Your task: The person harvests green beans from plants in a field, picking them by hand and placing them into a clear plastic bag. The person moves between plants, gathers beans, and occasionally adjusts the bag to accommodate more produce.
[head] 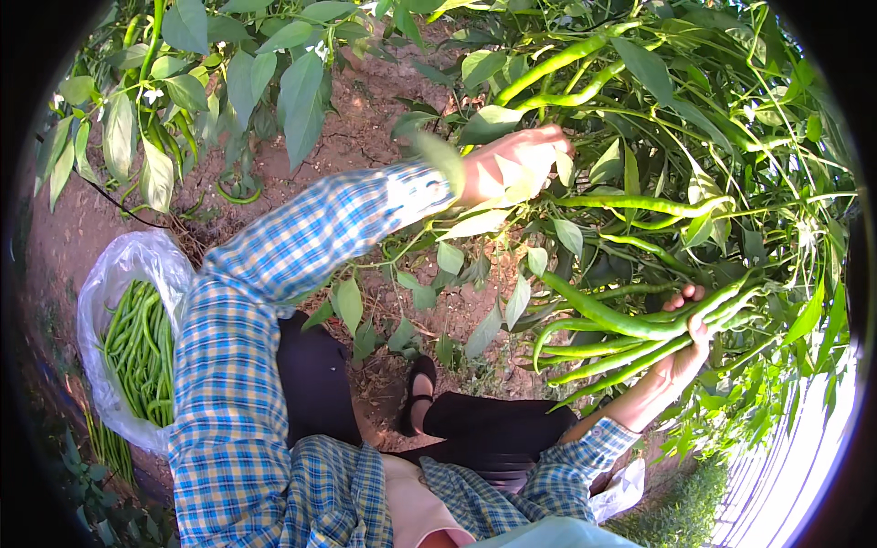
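Observation:
My left hand reaches among the leaves of a pepper plant. Its fingers are curled and partly hidden by foliage, so what they grip cannot be told. Long green peppers hang just beyond it, and another curved green pepper is to its right. Lower right, my right hand is closed around a bunch of long green peppers, their stem ends to the right and tips fanning left.
A clear plastic bag full of green peppers stands on the soil to my left. More pepper plants grow at the upper left. A white plastic bag shows behind my right arm. My shoe is on the soil.

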### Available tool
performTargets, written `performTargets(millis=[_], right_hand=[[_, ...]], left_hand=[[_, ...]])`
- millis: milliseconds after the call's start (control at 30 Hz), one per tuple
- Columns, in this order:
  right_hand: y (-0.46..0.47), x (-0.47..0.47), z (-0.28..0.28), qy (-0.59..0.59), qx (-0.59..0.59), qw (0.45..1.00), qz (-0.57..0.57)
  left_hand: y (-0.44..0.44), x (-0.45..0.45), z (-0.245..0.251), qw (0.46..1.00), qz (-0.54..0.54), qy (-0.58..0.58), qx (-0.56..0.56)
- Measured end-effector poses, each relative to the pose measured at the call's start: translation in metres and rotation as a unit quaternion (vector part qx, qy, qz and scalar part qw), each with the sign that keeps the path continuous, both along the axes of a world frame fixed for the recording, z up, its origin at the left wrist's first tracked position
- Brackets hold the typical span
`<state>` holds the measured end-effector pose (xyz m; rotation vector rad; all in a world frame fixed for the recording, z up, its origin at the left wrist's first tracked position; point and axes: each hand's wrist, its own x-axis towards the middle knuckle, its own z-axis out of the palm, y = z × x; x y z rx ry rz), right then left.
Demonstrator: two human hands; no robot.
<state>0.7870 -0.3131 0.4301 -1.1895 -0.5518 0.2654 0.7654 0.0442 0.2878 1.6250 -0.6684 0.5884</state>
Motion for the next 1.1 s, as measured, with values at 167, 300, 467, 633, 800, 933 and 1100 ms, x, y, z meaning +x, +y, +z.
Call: performTargets(millis=[167,300,467,633,800,933,1100], right_hand=[[0.017,0.003,-0.003,-0.026,0.003,1.0,-0.004],[0.016,-0.003,-0.002,-0.004,0.017,1.0,-0.01],[0.016,0.002,-0.004,-0.009,0.001,1.0,0.011],[0.015,-0.004,0.002,0.008,0.016,0.999,0.041],[0.029,-0.013,0.006,-0.006,-0.035,0.998,0.058],[0.038,-0.013,0.006,-0.001,-0.019,0.995,0.098],[0.03,-0.012,0.005,0.009,-0.023,0.996,0.089]], left_hand=[[-0.006,0.105,-0.021,0.958,0.225,0.099,0.147],[-0.006,0.075,0.017,0.96,0.19,0.032,0.203],[0.015,0.002,0.036,0.938,0.189,0.08,0.28],[0.017,0.031,0.054,0.916,0.17,0.237,0.276],[0.016,0.022,0.064,0.889,0.211,0.193,0.357],[0.015,-0.003,0.09,0.844,0.264,0.161,0.439],[0.007,-0.064,0.144,0.746,0.341,0.023,0.572]])
